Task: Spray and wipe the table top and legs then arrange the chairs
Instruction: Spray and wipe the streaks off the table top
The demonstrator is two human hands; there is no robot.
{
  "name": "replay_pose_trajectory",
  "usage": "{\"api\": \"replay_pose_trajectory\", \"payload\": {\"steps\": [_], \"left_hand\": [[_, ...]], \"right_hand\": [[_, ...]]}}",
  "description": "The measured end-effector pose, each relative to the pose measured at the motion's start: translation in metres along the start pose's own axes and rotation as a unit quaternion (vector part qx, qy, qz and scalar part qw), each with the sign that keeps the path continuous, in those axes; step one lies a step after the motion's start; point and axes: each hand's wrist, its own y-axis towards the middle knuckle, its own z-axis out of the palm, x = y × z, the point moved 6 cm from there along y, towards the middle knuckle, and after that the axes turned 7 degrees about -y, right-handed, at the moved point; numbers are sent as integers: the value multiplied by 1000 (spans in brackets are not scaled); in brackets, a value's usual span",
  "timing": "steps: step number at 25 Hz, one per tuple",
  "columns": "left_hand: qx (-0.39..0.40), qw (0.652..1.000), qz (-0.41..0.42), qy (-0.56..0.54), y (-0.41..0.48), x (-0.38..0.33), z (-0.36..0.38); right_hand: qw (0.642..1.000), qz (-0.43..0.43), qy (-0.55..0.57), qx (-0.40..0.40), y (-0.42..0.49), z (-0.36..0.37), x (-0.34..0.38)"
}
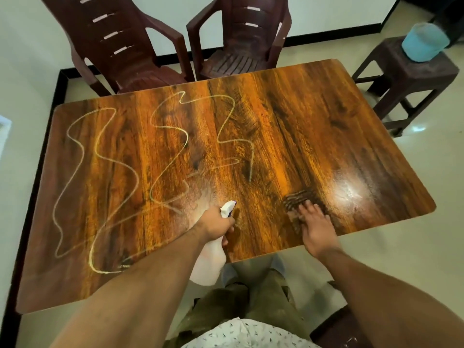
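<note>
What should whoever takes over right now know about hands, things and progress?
Left hand grips the bottle, nozzle over the table.
Right hand presses flat on the cloth near the front edge.
White squiggles lie unwiped across the left half.
Done: nothing visibly wiped yet.
Left: spray and wipe the top, then the legs, then arrange the two chairs at the far side.

Lower spray bottle (211, 262) partly hidden behind the left hand (217, 223), cloth (298, 198) partly under the right hand (316, 228), left chair (118, 38) and right chair (242, 36) cut off at top edge, blurred blue object (424, 42)
</note>
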Motion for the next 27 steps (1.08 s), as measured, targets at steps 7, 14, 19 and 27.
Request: {"api": "replay_pose_trajectory", "payload": {"steps": [7,14,19,27], "left_hand": [[-27,999,23,-27,2,-9,-11],[-43,997,48,-44,27,-45,-35],[-13,998,50,-37,55,-90,-38],[-87,992,13,-89,113,-119,-67]], "right_hand": [[952,-289,-92,39,4,10,125],[988,150,41,-14,108,-36,90],[997,-67,-30,-26,119,-41,97],[999,-2,-6,-36,225,-70,127]]}}
